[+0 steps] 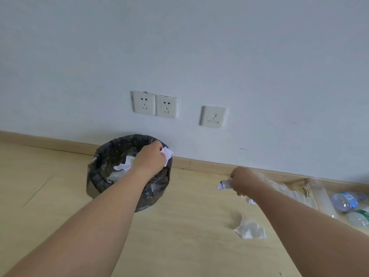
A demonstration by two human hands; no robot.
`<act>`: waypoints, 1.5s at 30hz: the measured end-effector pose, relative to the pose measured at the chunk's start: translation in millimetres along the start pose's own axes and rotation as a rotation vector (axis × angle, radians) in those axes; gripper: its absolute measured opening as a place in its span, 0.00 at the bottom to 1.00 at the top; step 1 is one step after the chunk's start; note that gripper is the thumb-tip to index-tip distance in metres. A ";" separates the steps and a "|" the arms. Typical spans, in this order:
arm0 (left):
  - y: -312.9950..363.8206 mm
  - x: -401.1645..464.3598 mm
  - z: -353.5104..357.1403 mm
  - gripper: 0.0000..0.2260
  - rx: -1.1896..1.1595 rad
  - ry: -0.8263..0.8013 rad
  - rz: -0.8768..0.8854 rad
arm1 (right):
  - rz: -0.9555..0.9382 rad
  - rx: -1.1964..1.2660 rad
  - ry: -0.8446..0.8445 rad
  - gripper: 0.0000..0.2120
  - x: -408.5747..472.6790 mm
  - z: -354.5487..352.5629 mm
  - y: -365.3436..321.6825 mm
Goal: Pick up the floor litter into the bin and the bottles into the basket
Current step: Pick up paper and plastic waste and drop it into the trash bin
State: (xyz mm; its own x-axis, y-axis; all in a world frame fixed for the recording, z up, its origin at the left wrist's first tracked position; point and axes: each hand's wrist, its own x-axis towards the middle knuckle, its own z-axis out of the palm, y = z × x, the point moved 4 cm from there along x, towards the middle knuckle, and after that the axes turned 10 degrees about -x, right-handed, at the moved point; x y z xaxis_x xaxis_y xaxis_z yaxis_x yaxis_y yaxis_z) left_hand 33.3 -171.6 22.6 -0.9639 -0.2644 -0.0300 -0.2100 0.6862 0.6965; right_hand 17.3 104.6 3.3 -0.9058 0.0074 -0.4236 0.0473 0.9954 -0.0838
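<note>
Litter: left hand [150, 159] clutches paper wad [167, 154] over bin [103, 156] rim | right hand [242, 181] pinches scrap [223, 184] above floor | advice: centre wad over opening before letting go | bottles [346, 201] lie far right, basket unseen

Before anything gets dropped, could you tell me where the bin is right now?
The bin, lined with a black bag, stands left of centre against the skirting, beneath the double socket; the left hand holds paper above it.
</note>
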 end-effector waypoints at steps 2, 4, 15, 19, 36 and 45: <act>-30.2 4.9 -30.4 0.11 -0.035 0.068 -0.027 | -0.074 0.068 0.050 0.16 -9.7 -22.9 -53.9; -54.6 7.7 -54.4 0.08 -0.007 0.094 -0.026 | -0.168 0.142 0.113 0.14 -14.8 -38.8 -108.2; -128.2 29.3 -90.1 0.17 0.168 0.133 -0.099 | -0.373 -0.184 0.121 0.06 6.3 6.2 -297.0; -120.6 39.2 -72.6 0.19 0.232 0.271 -0.014 | -0.425 -0.144 0.254 0.17 14.4 -4.2 -271.2; 83.5 1.3 212.2 0.14 0.165 -0.392 0.235 | 0.036 -0.195 0.090 0.20 67.9 23.0 168.8; 105.2 -57.6 375.0 0.25 0.529 -0.750 0.112 | 0.109 0.030 0.234 0.27 140.1 85.3 272.9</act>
State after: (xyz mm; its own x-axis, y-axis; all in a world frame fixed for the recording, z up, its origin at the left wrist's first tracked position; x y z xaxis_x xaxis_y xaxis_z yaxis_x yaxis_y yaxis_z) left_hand 5.4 169.9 -171.2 -0.7982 0.2036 -0.5670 0.0215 0.9502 0.3108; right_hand -60.8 369.0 -155.8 -0.9674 0.1396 -0.2115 0.1589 0.9843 -0.0771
